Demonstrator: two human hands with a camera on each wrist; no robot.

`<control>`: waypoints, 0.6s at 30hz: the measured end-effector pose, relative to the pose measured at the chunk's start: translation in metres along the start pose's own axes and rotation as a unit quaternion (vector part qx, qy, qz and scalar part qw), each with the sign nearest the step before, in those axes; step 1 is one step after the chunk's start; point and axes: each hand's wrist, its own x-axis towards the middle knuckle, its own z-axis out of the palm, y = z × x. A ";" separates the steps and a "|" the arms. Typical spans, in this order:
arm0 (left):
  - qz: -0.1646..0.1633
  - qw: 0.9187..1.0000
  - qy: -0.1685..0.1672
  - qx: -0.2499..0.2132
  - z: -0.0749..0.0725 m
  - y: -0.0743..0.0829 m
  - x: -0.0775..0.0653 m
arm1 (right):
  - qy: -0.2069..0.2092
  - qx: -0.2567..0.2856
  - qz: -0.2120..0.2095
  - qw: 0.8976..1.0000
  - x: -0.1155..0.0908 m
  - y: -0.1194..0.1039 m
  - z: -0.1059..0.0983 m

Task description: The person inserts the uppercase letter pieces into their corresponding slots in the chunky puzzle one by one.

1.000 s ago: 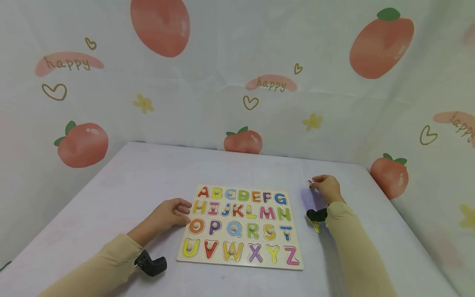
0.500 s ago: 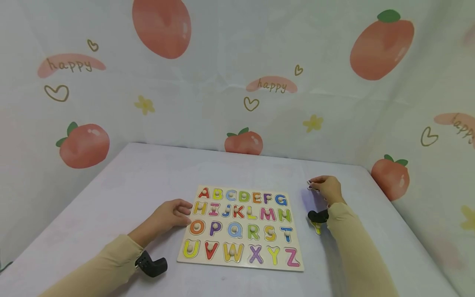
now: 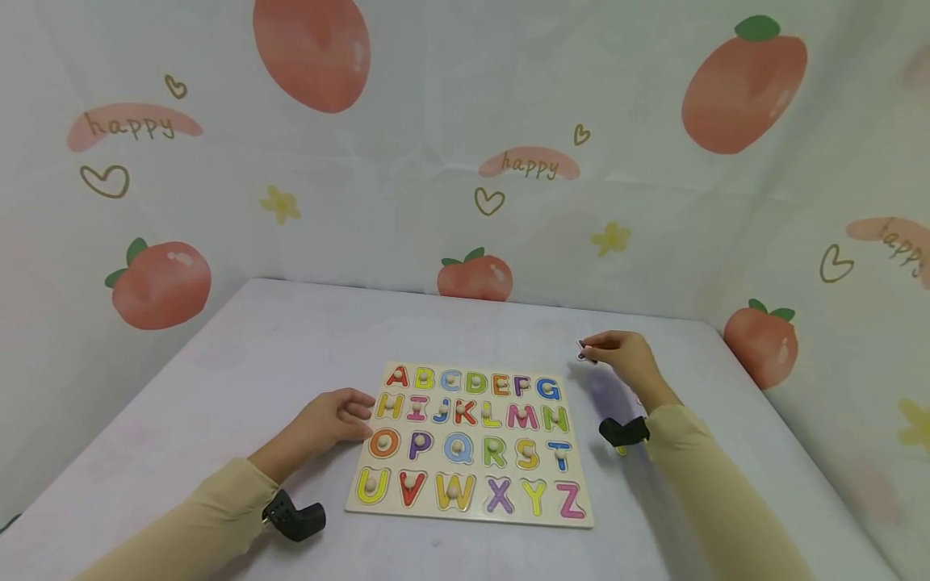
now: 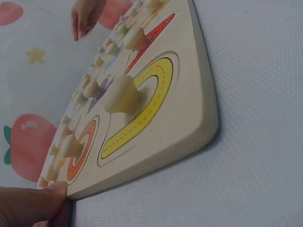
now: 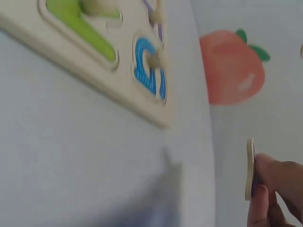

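A wooden alphabet puzzle board (image 3: 472, 519) lies flat on the table, most letters bearing round knobs; X, Y and Z show no knobs. My left hand (image 3: 333, 423) is at its left side, fingers relaxed, and in the left wrist view the thumb (image 4: 33, 203) touches the board's edge. Beyond the board's far right corner, my right hand (image 3: 628, 359) pinches a small wooden letter piece (image 3: 584, 352) above the table. In the right wrist view this piece (image 5: 249, 170) is edge-on between thumb and fingers, so its letter is unclear.
A yellow piece (image 3: 621, 450) lies right of the board, mostly hidden under the right wrist's black camera (image 3: 623, 432). A bit of pink shows beside that wrist. A fruit-printed curtain (image 3: 407, 161) stands behind the white table (image 3: 327, 315).
My right hand has lifted the letter piece slightly and carried it left, towards the board. The left hand and the board have stayed in place.
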 end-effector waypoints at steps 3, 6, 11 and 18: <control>0.000 1.000 0.001 -0.003 0.000 0.001 0.000 | -0.011 -0.008 -0.018 1.000 -0.007 -0.008 0.003; -0.001 1.000 0.001 -0.004 0.000 0.001 0.000 | -0.028 -0.017 -0.027 0.999 -0.016 -0.017 0.007; -0.002 1.000 0.002 -0.004 0.000 0.001 0.000 | -0.053 -0.021 -0.030 0.998 -0.033 -0.030 0.015; -0.002 1.000 0.002 -0.003 0.001 0.001 0.000 | -0.076 -0.027 -0.054 0.995 -0.064 -0.045 0.032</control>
